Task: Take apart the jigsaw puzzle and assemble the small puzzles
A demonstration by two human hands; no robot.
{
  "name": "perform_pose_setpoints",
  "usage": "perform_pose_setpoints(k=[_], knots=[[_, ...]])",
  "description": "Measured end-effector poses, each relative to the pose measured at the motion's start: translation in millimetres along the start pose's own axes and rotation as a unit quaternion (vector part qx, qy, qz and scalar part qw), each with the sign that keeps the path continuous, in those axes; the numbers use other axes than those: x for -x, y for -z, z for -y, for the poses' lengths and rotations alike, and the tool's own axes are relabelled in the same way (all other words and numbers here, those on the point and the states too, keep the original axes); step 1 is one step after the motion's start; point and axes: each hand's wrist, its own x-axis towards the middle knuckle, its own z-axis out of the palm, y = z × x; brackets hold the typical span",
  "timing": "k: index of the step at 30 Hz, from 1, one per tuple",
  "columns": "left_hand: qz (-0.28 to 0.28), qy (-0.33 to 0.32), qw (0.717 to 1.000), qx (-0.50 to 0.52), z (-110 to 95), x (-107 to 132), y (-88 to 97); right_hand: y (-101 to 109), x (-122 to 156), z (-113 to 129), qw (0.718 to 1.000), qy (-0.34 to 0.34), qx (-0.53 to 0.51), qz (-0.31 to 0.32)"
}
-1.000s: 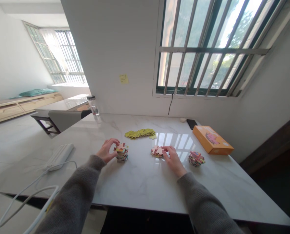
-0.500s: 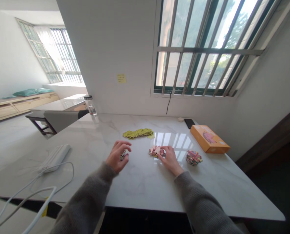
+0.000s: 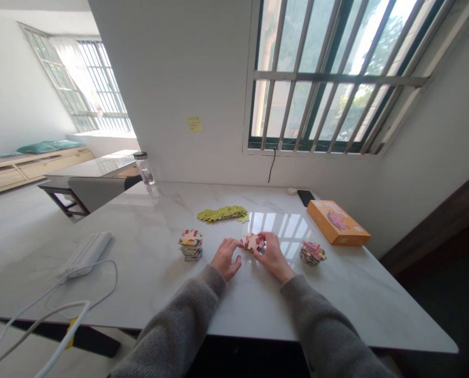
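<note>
A low pile of pink and red jigsaw puzzle pieces [image 3: 252,242] lies on the white table in front of me. My right hand [image 3: 272,258] grips its right side, thumb in front and fingers behind. From the left, my left hand [image 3: 227,258] reaches the pile with its forefinger at the edge, thumb held apart and nothing in its grasp. A tall stack of puzzle pieces [image 3: 191,245] stands left of that hand. To the right of my right hand is another stack of colourful puzzle pieces [image 3: 313,253], leaning a little.
Behind the hands, yellow-green puzzle pieces [image 3: 223,213] lie in an overlapping row. An orange box [image 3: 339,223] and a black phone [image 3: 305,198] are at the right. A power strip [image 3: 90,253] with cables lies left, and a clear bottle [image 3: 145,169] stands at the back left.
My left hand has moved right, from the left stack to the pink pile, uncovering that stack. My right hand has stayed at the pile.
</note>
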Motion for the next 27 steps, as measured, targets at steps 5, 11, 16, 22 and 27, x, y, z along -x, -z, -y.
perform_pose_setpoints(k=[5,11,16,22,27], knots=[[-0.027,0.001,1.000,-0.005,8.0,4.6,5.6,10.1,3.2,19.4,0.996,0.066,-0.040,0.052],[0.022,-0.018,0.999,0.026,12.6,6.4,6.4,16.3,5.9,30.6,0.989,0.093,-0.072,0.084],[0.022,-0.026,0.997,0.065,10.4,3.3,6.4,20.2,5.8,35.1,0.985,0.109,-0.098,0.093],[-0.052,0.004,0.998,0.040,6.1,2.9,5.8,16.4,6.8,33.9,0.980,0.015,-0.171,0.103],[-0.010,-0.049,0.999,-0.020,3.6,9.2,-2.3,5.7,5.7,26.9,0.960,-0.059,-0.255,0.103]])
